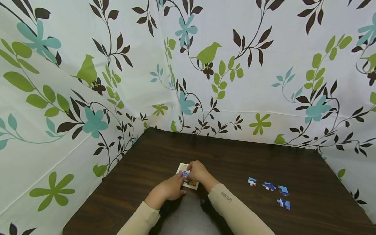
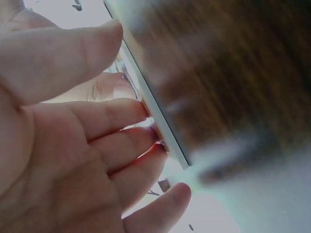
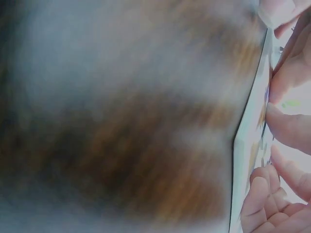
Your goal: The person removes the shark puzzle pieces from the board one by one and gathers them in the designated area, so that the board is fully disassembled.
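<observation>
A small jigsaw puzzle tray [image 1: 191, 187] with a pale frame lies on the dark table, partly filled with colourful pieces. My right hand [image 1: 199, 171] is over its right side, fingers bent, pinching a blue-and-purple puzzle piece [image 1: 185, 173] above the picture. My left hand [image 1: 168, 188] lies at the tray's left side, fingertips touching the pieces, thumb held apart near the lower edge. In the left wrist view, the left hand's fairly straight fingers [image 2: 121, 114] meet the tray's edge [image 2: 155, 107]. The right wrist view shows the tray edge-on [image 3: 243, 150]; the fingertips hide its contents.
Several loose puzzle pieces, including a blue-and-white one [image 1: 252, 181] and a purple-blue one [image 1: 269, 186], lie on the table [image 1: 235, 209] to the right. A cloth printed with leaves and birds [image 1: 229, 107] hangs behind the table and along its left side.
</observation>
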Action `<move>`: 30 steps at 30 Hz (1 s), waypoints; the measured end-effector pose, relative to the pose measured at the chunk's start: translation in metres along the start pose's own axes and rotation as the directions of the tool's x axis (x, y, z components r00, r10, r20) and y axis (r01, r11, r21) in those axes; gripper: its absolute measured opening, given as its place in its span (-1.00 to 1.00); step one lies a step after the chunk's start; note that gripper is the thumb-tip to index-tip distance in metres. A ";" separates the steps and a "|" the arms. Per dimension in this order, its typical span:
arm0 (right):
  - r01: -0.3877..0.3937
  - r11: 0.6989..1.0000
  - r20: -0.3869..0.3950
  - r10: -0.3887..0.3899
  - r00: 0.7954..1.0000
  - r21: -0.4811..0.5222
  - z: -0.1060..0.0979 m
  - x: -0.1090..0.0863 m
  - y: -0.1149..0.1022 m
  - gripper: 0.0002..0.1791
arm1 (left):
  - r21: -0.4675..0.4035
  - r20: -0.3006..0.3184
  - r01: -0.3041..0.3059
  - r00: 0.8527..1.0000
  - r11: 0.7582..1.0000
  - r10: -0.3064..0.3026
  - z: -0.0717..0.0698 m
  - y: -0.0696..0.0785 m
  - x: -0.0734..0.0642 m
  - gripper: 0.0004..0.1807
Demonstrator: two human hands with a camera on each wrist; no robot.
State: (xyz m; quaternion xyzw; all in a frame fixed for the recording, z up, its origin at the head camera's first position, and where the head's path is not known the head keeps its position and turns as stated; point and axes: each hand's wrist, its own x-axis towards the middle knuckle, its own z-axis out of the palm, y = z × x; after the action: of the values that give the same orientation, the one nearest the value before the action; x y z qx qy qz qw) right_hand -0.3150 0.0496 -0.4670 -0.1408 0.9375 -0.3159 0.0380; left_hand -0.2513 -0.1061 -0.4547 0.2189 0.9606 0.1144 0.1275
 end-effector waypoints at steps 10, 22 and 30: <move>-0.013 0.999 -0.019 0.013 1.000 0.048 -0.001 0.000 0.002 -0.69 | -0.031 0.027 -0.022 0.999 0.999 0.023 -0.008 0.001 -0.003 -0.34; -0.034 0.997 -0.035 0.037 0.999 0.074 0.001 0.003 0.006 -0.68 | -0.063 0.047 -0.031 0.998 0.998 0.034 -0.008 0.001 -0.007 -0.29; -0.009 0.991 -0.056 0.017 0.998 0.134 -0.001 -0.003 0.007 -0.67 | -0.049 0.068 -0.032 0.997 0.998 0.035 -0.006 0.000 -0.005 -0.28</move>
State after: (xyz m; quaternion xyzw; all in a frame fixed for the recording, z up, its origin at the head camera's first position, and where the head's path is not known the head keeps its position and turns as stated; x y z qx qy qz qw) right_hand -0.3143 0.0562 -0.4708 -0.1229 0.9158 -0.3818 0.0228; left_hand -0.2490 -0.1094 -0.4478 0.2358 0.9488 0.1317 0.1637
